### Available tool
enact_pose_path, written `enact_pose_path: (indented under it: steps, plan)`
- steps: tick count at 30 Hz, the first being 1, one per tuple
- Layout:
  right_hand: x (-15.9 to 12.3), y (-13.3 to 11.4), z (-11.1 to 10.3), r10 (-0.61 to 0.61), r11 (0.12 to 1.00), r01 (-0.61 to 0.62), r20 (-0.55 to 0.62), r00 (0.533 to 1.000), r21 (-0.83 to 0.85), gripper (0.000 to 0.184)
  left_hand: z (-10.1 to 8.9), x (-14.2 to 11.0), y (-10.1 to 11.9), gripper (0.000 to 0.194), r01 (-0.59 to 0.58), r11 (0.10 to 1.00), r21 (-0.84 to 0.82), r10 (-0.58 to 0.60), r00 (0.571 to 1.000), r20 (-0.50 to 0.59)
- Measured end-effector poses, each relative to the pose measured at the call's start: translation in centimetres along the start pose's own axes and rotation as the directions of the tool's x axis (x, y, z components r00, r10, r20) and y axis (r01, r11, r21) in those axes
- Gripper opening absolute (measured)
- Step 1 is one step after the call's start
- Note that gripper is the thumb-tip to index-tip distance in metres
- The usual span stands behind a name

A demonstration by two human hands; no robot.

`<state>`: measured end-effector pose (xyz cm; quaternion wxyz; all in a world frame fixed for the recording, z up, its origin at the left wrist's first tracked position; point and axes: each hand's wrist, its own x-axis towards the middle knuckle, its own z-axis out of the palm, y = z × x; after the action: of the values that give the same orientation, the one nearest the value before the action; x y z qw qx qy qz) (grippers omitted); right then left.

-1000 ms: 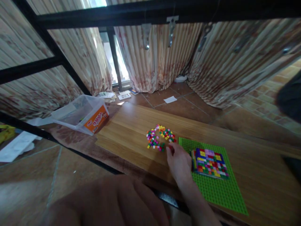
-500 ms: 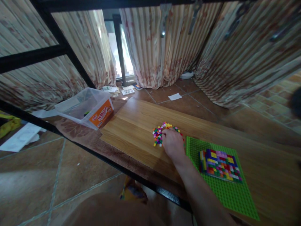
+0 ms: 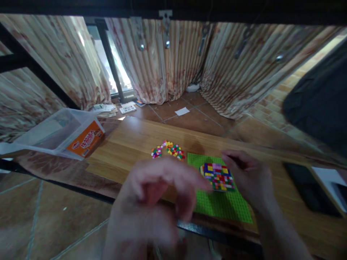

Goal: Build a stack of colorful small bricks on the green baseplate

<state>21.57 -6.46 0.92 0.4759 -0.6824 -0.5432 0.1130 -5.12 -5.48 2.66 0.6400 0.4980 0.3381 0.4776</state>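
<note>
My left hand (image 3: pixel 154 196) looms close to the camera in the lower middle, blurred by motion. Its fingers are loosely bent and apart, with nothing visible between them. One fingertip overlaps the near left edge of the multicoloured brick block (image 3: pixel 221 177), though contact cannot be told. That block sits on a green studded baseplate (image 3: pixel 217 206). At the block's right side is my right hand (image 3: pixel 246 173), thumb and fingers closed together; whatever they hold is too small or hidden to name. Left of the baseplate, small loose bricks (image 3: pixel 175 150) lie in a pile on the wooden table (image 3: pixel 130 141).
A clear plastic box (image 3: pixel 59 133) with an orange label stands at the table's left end. On the right lie a dark phone-like slab (image 3: pixel 309 187) and a white sheet (image 3: pixel 329 180). A black metal bar (image 3: pixel 173 12) crosses overhead. Dark fabric (image 3: pixel 320 94) hangs at the far right.
My right hand has gone from the loose bricks to the block's right side. My left hand has come into view. The camera has turned right, showing the dark slab and sheet.
</note>
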Motion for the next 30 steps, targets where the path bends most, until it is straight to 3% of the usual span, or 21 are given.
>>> enact_pose_path:
  steps: [3,6,9,14,23,30]
  plan:
    - [0.0,3.8,-1.5,0.069,0.996,-0.068,-0.009,0.998,0.051,0.024,3.4,5.7,-2.5,0.034,-0.044,0.998,0.052,0.041,0.997,0.063]
    - [-0.3,5.3,-1.5,0.003,0.999,-0.005,0.045,0.999,0.036,0.022,5.8,8.4,-6.0,0.032,-0.031,0.986,0.164,0.021,0.998,0.059]
    - [-0.4,5.2,-1.1,-0.077,0.997,0.078,0.131,0.988,0.001,0.02,6.9,8.3,-8.5,0.037,-0.015,0.975,0.22,-0.012,0.993,0.119]
    - [0.0,4.8,-1.2,-0.144,0.988,0.153,0.225,0.964,-0.023,0.029,7.6,8.4,-8.9,0.035,-0.016,0.967,0.255,-0.023,0.988,0.151]
    - [0.1,4.1,-1.1,-0.155,0.98,0.181,0.253,0.955,-0.084,0.037,10.3,9.3,-9.8,0.028,0.004,0.979,0.206,-0.032,0.991,0.131]
    - [0.3,4.0,-0.9,-0.141,0.984,0.162,0.237,0.961,-0.069,0.04,11.2,9.9,-10.6,0.029,0.004,0.949,0.314,-0.019,0.999,0.043]
